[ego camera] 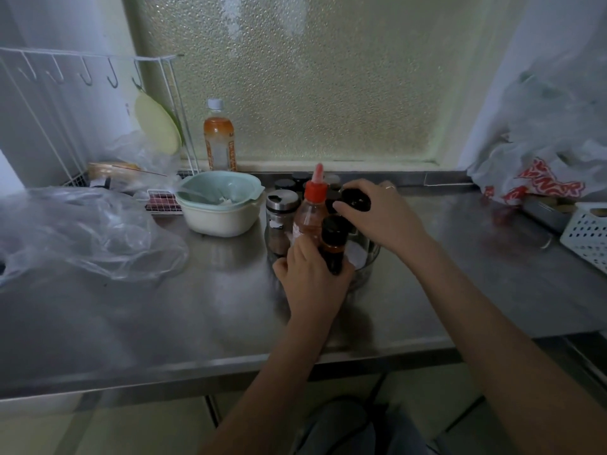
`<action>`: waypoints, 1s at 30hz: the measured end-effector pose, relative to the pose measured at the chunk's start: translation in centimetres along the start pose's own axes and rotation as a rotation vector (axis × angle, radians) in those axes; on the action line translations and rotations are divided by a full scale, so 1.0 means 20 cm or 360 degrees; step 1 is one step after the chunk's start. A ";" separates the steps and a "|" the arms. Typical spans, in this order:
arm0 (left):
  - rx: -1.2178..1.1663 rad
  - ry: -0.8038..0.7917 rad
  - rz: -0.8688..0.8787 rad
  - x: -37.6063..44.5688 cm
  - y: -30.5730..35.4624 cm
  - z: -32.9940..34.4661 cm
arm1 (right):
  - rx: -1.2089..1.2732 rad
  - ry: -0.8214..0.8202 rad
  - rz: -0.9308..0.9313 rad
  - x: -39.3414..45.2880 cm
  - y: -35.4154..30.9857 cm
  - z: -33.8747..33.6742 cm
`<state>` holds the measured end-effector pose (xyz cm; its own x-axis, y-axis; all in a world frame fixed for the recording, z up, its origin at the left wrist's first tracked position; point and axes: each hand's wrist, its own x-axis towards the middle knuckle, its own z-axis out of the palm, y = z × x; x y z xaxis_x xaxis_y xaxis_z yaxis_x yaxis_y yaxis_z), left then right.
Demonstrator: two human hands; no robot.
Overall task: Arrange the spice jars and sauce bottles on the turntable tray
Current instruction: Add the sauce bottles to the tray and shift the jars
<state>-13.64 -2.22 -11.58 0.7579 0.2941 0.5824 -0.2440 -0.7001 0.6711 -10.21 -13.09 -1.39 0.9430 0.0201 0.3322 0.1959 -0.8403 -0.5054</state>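
Observation:
A round metal turntable tray [368,257] sits mid-counter, mostly hidden behind my hands. On it stand a red-capped sauce bottle [312,211] and a glass spice jar with a steel lid [281,221]. My left hand [312,280] grips a dark sauce bottle with a black cap [333,244] at the tray's near edge. My right hand [381,215] closes over the black lid of a jar [356,199] at the tray's far right. Several black-lidded jars [295,182] stand behind the tray near the window ledge.
A pale green strainer bowl [220,205] stands left of the tray. An orange drink bottle [219,139] and a white wire rack [98,103] are at the back left. Clear plastic bags [82,231] lie left; a printed bag [542,178] and white basket [588,234] right.

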 end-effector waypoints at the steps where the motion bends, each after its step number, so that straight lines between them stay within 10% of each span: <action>1: -0.0048 -0.0010 -0.0025 0.00 0.00 0.00 | 0.0019 0.0018 -0.0034 -0.01 0.01 0.01; 11: -0.0180 -0.0183 -0.0028 0.00 0.01 -0.04 | 0.0621 0.0449 0.0102 0.14 0.20 -0.07; 20: -0.0469 0.0172 -0.0083 0.07 0.00 -0.08 | 0.0417 -0.0589 0.0343 0.37 0.18 -0.11; 30: 0.0170 -0.0356 0.0127 0.29 -0.06 -0.14 | -0.0092 -0.0923 0.0392 0.54 0.12 -0.10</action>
<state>-10.53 2.16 -7.80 0.8566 0.0922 0.5077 -0.2522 -0.7836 0.5678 -0.05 -16.03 2.67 0.9542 0.0990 -0.2822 -0.0450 -0.8852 -0.4630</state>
